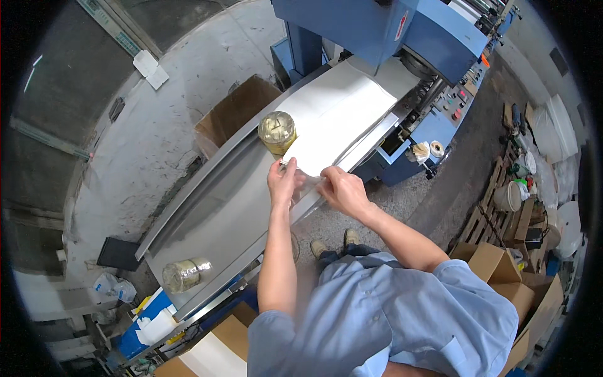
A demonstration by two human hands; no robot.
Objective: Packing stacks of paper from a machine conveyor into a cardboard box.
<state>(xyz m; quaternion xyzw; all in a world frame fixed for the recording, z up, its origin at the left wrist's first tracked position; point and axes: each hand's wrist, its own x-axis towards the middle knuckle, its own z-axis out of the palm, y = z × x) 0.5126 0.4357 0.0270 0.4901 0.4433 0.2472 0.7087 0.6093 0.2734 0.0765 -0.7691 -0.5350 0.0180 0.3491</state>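
A long white paper sheet (339, 110) lies on the metal delivery table (235, 188), reaching from the blue machine toward me. My left hand (284, 183) pinches the near left corner of the sheet between thumb and fingers. At the near right corner, the fingers of my right hand (345, 191) are closed on the sheet's edge. Something translucent shows below the sheet between my hands; I cannot make out what it is. Just beyond my left hand, a shiny yellowish cylinder (277, 131) stands against the sheet's left edge. A similar cylinder (187, 274) lies on the table's lower left end.
The blue machine (352, 28) with rollers and a button panel (455, 103) stands ahead. An open cardboard box (235, 113) sits left of the table. More cardboard boxes (502, 276) are at my right, near a wooden pallet (493, 201) with buckets.
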